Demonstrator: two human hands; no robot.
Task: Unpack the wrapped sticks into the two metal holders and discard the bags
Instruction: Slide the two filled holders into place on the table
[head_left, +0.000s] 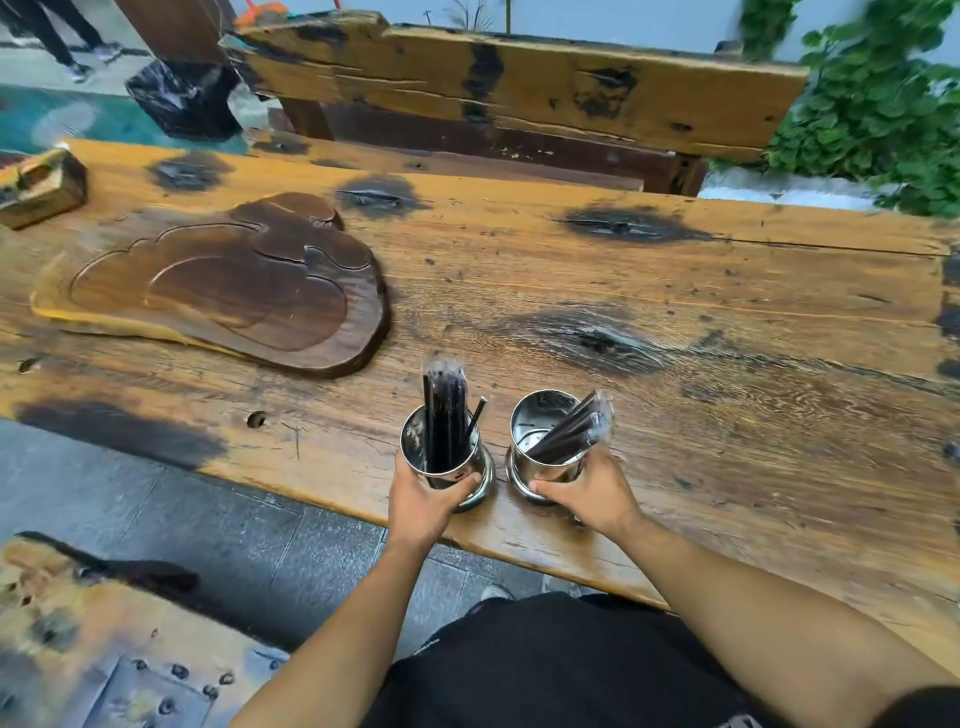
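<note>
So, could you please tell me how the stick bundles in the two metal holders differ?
The left holder's bundle stands nearly upright; the right holder's bundle leans steeply rightward. A loose stick accompanies the left bundle, none the right. Both are dark, clear-wrapped, and each holder is gripped by one hand.

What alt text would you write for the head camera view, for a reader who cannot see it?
Two hands, the left hand and the right hand, each grip a metal holder, left holder and right holder, holding bagged dark sticks, near the edge of a wooden table. A carved wooden tray lies farther left.
</note>
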